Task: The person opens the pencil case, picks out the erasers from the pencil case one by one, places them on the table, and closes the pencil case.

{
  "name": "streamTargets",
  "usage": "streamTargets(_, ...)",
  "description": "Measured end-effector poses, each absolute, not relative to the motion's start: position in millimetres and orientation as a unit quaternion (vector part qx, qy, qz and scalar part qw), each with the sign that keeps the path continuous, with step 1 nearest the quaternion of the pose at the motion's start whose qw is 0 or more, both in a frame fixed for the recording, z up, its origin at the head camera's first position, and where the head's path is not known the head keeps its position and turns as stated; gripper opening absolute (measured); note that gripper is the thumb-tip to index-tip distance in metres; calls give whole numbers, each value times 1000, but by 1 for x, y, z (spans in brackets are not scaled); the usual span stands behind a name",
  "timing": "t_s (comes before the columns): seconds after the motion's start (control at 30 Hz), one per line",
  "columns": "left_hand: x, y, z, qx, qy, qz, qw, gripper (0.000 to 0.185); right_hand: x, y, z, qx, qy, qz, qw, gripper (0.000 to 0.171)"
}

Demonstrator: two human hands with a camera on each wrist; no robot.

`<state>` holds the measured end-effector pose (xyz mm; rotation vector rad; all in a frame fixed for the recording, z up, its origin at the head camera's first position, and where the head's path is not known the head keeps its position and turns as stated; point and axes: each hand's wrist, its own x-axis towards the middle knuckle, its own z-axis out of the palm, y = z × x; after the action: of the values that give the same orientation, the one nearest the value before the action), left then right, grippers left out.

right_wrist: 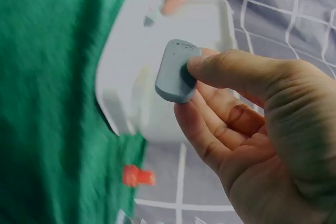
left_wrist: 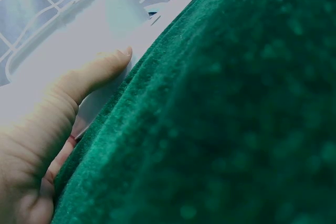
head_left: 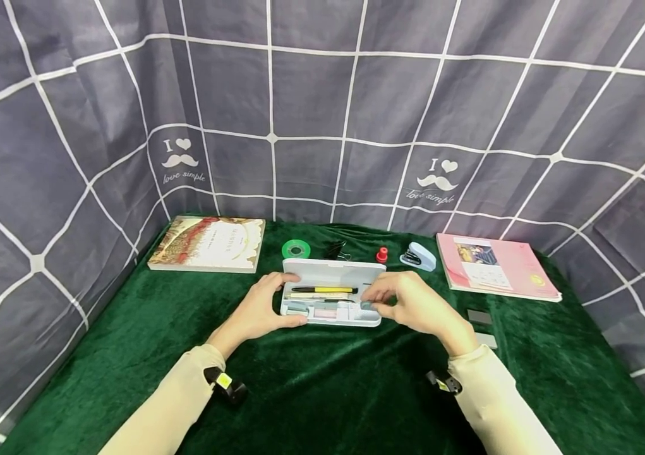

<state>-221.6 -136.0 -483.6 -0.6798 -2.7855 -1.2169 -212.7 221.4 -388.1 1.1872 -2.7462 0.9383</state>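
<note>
An open white pencil case (head_left: 336, 273) lies on the green cloth with its lid raised at the back. Inside are a black-and-yellow pen (head_left: 330, 290), other slim writing tools and a pinkish piece (head_left: 325, 313) in the front part. My left hand (head_left: 259, 309) grips the case's left end, thumb (left_wrist: 100, 72) along the front edge and fingers by the lid. Between thumb and fingers, my right hand (head_left: 413, 300) pinches a small blue-grey block (right_wrist: 177, 72) with rounded ends, held over the case's right end.
Behind the case are a green tape roll (head_left: 295, 249), black binder clips (head_left: 336, 250), a red stamp-like piece (head_left: 381, 254) and a light-blue stapler (head_left: 419, 257). A book (head_left: 208, 244) lies left, a pink notebook (head_left: 498, 265) right. A dark flat piece (head_left: 479, 316) sits by the right wrist.
</note>
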Motion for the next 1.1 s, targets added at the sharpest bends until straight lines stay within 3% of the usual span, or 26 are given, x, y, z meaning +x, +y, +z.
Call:
streamTargets(0.23,-221,-138,-483,-218,-893,-393,13,85,-204,267,-376,342,-899,266,65,29)
streamTargets(0.5,-223,-141,-485,-223,-895,-386,23,84,-185,316,-399,287,-921,257,56,34)
streamTargets(0.87,-223,-135,-486,-223,-893,-390,20,84,-170,330,-419,309,-919,246,2,33)
streamTargets(1.1,-222,-135,-484,-221,-892,-394,14,85,-177,311,-408,315,-910,265,42,25)
